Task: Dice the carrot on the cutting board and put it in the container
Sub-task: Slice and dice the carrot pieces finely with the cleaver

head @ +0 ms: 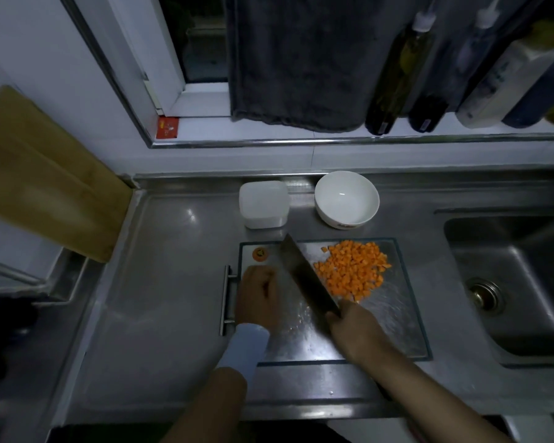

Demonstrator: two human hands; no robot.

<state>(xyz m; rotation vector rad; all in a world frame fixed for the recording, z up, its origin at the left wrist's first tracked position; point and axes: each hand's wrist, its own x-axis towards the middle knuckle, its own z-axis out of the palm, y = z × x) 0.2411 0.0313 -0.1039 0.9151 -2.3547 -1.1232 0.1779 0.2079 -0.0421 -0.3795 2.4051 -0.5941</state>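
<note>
R hand (349,319) grips cleaver (307,279), blade slanted on cutting board (397,318), likely to scoop carrot dice (352,270) at board's far right; L hand (258,297) curled at board's left, contents unclear; container (263,204) behind board.

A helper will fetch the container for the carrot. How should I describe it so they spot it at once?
On the steel counter, left of the sink, find the cutting board. Just beyond its far edge stand two white vessels. The container is the left one, boxy and translucent with rounded corners; the bowl beside it is round and glossy.
</note>
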